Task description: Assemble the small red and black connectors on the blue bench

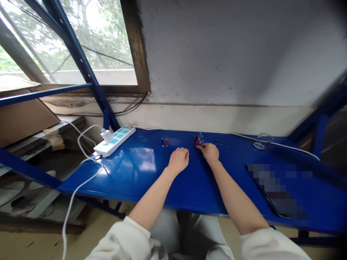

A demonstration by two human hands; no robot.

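Note:
On the blue table, my left hand rests with its fingers curled in; whether anything is inside them is hidden. My right hand is at the small red and black pieces, its thumb and forefinger together at the nearest red one. Small clear pieces stand just beside these, beyond my right hand. To the left of my hands, a black piece and a red piece stand side by side. Several tiny dark pieces lie right of my right hand.
A white power strip with a plugged-in charger and cable lies at the table's left. On the right are a dark flat device, partly pixelated, and a clear round item. A wall rises behind.

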